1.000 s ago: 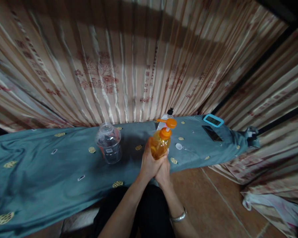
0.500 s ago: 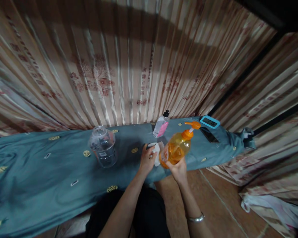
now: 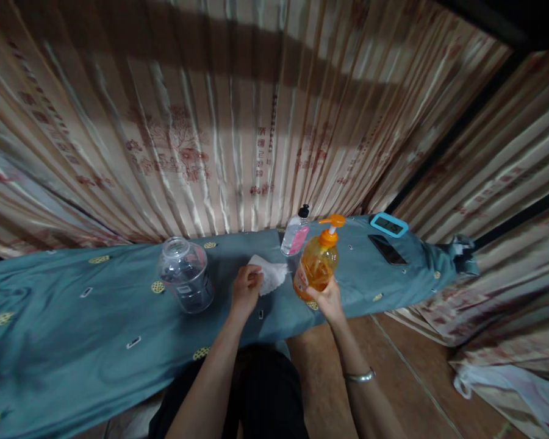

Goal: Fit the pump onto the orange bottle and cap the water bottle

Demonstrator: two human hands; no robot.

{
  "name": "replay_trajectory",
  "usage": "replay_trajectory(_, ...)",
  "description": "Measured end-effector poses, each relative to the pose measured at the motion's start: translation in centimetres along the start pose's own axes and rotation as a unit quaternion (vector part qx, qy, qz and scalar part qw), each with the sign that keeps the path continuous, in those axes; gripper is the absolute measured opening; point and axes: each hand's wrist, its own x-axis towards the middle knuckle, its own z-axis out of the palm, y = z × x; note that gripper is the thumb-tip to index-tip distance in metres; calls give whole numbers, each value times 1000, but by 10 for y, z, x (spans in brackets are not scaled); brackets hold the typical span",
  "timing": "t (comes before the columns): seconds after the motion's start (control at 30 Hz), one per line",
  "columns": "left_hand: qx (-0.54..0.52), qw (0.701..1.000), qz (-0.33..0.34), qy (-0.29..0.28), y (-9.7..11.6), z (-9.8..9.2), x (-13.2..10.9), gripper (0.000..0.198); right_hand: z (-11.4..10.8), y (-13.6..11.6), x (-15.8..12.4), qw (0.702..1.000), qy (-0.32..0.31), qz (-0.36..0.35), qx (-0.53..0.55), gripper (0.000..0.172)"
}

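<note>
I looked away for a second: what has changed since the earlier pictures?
The left hand has let go of the orange-topped amber plastic pump bottle and moved left, holding a thin white tissue sheet. The right hand keeps hold of the bottle, now farther right. The clear round plastic jar, flat black phone and blue-framed rectangular display stayed put.

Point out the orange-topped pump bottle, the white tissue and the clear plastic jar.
Orange-topped pump bottle point(image 3: 319, 266): head view, on the middle of its body.
White tissue point(image 3: 271, 276): head view, on its spread middle.
Clear plastic jar point(image 3: 186, 276): head view, on its side wall below the neck.
</note>
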Motion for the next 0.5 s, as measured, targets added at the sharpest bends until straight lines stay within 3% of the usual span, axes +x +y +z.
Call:
replay_trajectory(0.17, -10, 1000, 21, 11, 9, -16, -5, 16, 7, 6, 32, 996, -60, 37, 45, 44)
replay_trajectory(0.5, -9, 999, 40, -30, 8, -10, -14, 12, -17, 3, 76, 961, -250, 96, 66, 36)
